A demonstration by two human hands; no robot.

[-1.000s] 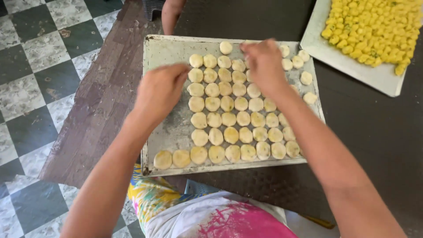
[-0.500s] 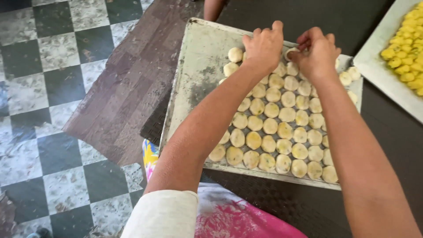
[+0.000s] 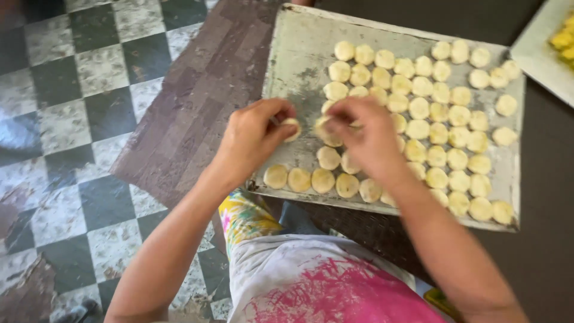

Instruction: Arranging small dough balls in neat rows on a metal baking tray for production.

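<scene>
both my hands have come back from the tray's far end; my left hand (image 3: 254, 140) pinches a dough round (image 3: 292, 128), my right hand (image 3: 365, 137) grips another (image 3: 323, 127), above the floured metal tray (image 3: 299, 60) on the dark surface (image 3: 550, 179) beside checkered floor (image 3: 72, 90).

Checkered floor (image 3: 78, 90), white tray (image 3: 538, 54) of yellow pieces (image 3: 565, 42)

Pale round dough disc (image 3: 292, 128), held above floured metal tray (image 3: 299, 66).

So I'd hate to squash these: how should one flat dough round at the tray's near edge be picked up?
Probably by its rim, pinched lightly from above. The dough round lies flat, and neighbours sit close on both sides, so the near edge of the tray leaves the most room for fingertips.
</scene>
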